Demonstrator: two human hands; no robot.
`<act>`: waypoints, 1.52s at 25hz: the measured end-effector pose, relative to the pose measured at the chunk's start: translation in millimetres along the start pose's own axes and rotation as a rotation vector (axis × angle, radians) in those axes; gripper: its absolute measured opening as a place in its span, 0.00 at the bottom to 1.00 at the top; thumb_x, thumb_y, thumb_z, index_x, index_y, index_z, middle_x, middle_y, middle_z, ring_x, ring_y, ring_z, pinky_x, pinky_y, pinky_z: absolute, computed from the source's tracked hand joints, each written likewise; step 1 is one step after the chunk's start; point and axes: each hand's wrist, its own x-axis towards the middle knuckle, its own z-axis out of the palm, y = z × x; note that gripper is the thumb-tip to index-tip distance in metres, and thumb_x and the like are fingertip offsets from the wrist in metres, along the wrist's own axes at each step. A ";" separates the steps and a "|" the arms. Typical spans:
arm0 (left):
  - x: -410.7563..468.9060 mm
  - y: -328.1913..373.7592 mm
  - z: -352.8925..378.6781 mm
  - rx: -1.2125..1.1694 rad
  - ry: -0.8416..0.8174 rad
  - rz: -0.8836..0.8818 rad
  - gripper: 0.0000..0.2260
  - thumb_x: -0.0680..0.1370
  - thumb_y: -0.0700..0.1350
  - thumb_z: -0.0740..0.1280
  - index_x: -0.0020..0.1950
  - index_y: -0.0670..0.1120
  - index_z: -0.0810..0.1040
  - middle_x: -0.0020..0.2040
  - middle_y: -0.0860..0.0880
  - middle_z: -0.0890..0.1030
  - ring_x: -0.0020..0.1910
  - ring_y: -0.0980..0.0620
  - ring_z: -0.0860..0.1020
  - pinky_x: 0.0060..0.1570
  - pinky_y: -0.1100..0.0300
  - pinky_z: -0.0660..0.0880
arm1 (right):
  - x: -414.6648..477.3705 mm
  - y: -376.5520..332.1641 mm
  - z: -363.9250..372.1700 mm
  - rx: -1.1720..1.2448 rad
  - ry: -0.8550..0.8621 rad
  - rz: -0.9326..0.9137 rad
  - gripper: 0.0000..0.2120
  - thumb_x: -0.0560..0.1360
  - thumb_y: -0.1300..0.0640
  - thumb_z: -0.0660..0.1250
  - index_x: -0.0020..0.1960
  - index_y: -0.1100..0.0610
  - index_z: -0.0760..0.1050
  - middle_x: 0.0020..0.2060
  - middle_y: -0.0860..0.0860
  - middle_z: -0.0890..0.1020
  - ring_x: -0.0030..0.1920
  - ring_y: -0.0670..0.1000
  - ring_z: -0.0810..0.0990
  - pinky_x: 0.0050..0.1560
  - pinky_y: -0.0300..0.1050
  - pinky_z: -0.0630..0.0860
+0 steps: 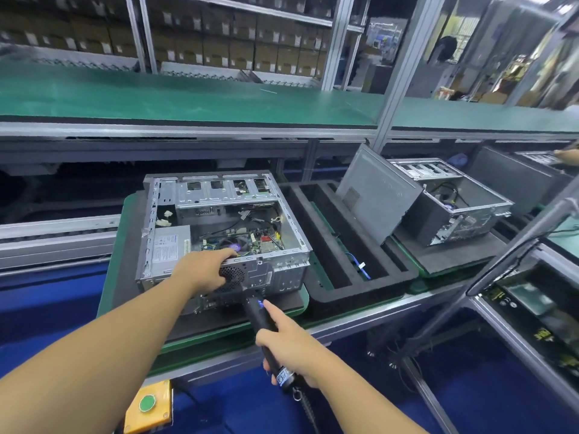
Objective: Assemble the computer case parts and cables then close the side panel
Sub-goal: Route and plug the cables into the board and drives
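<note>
An open silver computer case [219,195] lies on its side on a green pallet [112,245], showing its motherboard [250,241] and power supply [170,247]. My left hand [202,269] grips the case's near rear edge beside the round fan grille [232,275]. My right hand [289,349] holds a black electric screwdriver [261,314], index finger stretched along its barrel by a blue light. The tool's tip meets the case's rear panel below the grille. A grey side panel [376,195] leans upright to the right.
A black foam tray [354,270] with a blue cable [360,266] sits right of the case. Beyond it stands a second open case [454,202]. A yellow box with a green button [148,405] is at the near edge. A green shelf [188,98] runs overhead.
</note>
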 end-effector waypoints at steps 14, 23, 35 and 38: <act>-3.1 2.8 -0.3 -0.009 0.041 -0.003 0.26 0.76 0.57 0.66 0.73 0.64 0.62 0.55 0.52 0.82 0.48 0.46 0.79 0.39 0.58 0.72 | -9.4 -17.0 7.3 0.128 0.024 -0.015 0.39 0.70 0.54 0.62 0.78 0.35 0.57 0.49 0.54 0.80 0.32 0.50 0.78 0.31 0.46 0.78; -3.1 8.0 1.7 -0.043 0.077 -0.038 0.28 0.73 0.73 0.57 0.70 0.64 0.65 0.56 0.51 0.83 0.52 0.45 0.81 0.47 0.54 0.78 | -18.4 -17.6 1.6 0.117 0.070 -0.060 0.38 0.71 0.53 0.62 0.77 0.31 0.56 0.55 0.48 0.78 0.32 0.47 0.79 0.31 0.45 0.78; -2.5 4.8 5.7 -0.044 0.124 -0.025 0.27 0.75 0.73 0.54 0.71 0.66 0.65 0.56 0.53 0.83 0.50 0.47 0.81 0.35 0.59 0.70 | -18.1 -15.3 4.0 0.050 0.094 -0.041 0.39 0.71 0.51 0.61 0.77 0.28 0.52 0.40 0.50 0.82 0.32 0.46 0.78 0.33 0.43 0.79; -0.4 4.7 5.6 -0.046 0.135 -0.021 0.27 0.75 0.73 0.54 0.71 0.66 0.65 0.56 0.53 0.83 0.50 0.47 0.81 0.36 0.59 0.70 | -15.2 -12.4 2.0 0.018 0.098 -0.041 0.40 0.70 0.51 0.61 0.76 0.27 0.52 0.45 0.50 0.83 0.33 0.46 0.79 0.35 0.44 0.80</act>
